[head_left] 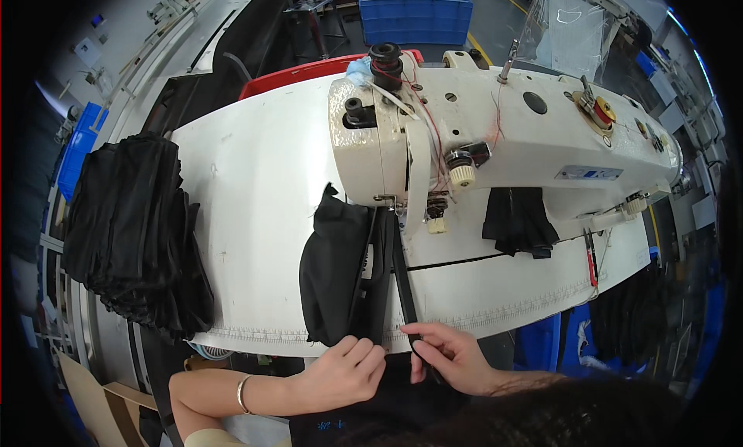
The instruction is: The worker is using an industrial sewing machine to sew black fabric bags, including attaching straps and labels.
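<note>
A white sewing machine (480, 114) threaded with red thread stands across the white table. Under its needle area lies a black fabric piece (333, 269) with a small white label (368, 263). My left hand (344, 376), a bangle on its wrist, is closed at the near edge of this fabric; the fingertips are partly hidden. A narrow black fabric strip (404, 288) runs from beside the needle area toward me. My right hand (451, 359) pinches its near end between thumb and fingers.
A thick stack of black fabric pieces (131, 230) sits at the table's left. Right of the needle lie a smaller black fabric piece (520, 222) and red-handled tweezers (592, 261). A ruler scale (495, 308) follows the front edge. Blue bin (414, 17) stands beyond.
</note>
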Tool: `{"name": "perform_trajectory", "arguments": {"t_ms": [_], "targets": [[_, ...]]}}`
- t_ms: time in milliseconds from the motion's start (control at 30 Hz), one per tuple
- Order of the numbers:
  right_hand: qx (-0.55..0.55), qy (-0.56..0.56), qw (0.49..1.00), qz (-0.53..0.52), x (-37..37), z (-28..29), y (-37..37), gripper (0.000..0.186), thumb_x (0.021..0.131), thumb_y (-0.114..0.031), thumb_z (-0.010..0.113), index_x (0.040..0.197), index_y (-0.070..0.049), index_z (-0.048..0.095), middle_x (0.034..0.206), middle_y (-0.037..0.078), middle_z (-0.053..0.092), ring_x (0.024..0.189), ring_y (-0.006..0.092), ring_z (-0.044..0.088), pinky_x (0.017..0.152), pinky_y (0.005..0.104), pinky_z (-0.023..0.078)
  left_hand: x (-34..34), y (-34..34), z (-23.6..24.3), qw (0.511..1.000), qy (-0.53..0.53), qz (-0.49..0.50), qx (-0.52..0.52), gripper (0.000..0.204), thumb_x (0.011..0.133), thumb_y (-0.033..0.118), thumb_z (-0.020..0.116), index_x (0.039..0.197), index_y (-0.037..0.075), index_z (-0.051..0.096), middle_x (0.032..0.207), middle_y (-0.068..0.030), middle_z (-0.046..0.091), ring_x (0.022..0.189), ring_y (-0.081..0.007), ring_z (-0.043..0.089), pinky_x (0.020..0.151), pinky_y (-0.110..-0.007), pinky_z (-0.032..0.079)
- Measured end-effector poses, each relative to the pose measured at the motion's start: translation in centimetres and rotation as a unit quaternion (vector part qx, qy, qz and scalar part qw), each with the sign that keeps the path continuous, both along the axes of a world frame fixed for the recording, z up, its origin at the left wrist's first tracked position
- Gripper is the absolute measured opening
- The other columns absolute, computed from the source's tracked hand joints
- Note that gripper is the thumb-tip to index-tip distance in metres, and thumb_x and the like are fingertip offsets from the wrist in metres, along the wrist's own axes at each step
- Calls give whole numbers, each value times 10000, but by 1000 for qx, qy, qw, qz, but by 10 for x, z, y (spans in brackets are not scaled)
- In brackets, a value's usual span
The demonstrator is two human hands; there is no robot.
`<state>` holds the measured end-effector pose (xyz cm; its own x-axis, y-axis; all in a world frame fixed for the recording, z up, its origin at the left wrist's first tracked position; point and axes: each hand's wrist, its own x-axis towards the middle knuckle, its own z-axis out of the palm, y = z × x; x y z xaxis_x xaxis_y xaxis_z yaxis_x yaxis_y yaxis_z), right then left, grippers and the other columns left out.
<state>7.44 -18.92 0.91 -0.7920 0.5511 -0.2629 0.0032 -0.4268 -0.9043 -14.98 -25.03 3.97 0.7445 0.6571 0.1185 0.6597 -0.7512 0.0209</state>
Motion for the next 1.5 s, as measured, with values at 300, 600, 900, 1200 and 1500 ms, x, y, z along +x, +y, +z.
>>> {"name": "perform_trajectory", "arguments": {"t_ms": [300, 600, 900, 1200, 1500], "targets": [[752, -174, 636, 11, 3, 12, -14, 499, 852, -134, 703, 1234, 134, 526, 956, 133, 570, 824, 229, 605, 710, 327, 517, -13, -18, 1, 910, -303, 279, 37, 447, 637, -159, 616, 1053, -4, 673, 841, -90, 536, 743, -246, 539, 694, -338, 442], [841, -164, 514, 36, -2, -12, -11, 356, 930, -261, 609, 984, 87, 656, 1000, 163, 644, 972, 292, 643, 889, 357, 534, -57, 61, 8, 598, -667, 438, -80, 143, 968, 38, 487, 1012, -27, 606, 948, -45, 629, 876, -114, 582, 851, -260, 462], [843, -106, 527, 38, 10, -37, -4, 278, 811, -99, 597, 1029, 62, 660, 1102, 159, 619, 1051, 270, 610, 929, 356, 512, -86, 84, 59, 842, -426, 306, -123, 105, 874, 43, 564, 920, -15, 639, 850, -51, 613, 785, -111, 559, 727, -231, 454], [816, -118, 564, 46, 10, -31, -8, 269, 789, -108, 595, 998, 46, 663, 1097, 172, 629, 1074, 309, 618, 959, 402, 499, 12, 0, -35, 989, -84, 38, 116, 266, 716, 61, 609, 943, -59, 681, 909, -122, 642, 797, -193, 584, 686, -257, 503], [816, -119, 561, 64, 9, -25, -4, 276, 813, -124, 572, 1013, 48, 658, 1093, 180, 634, 1080, 321, 623, 973, 412, 490, 8, -8, -50, 987, -123, 54, 88, 243, 737, 47, 611, 944, -60, 678, 913, -146, 658, 780, -208, 603, 650, -265, 521]]}}
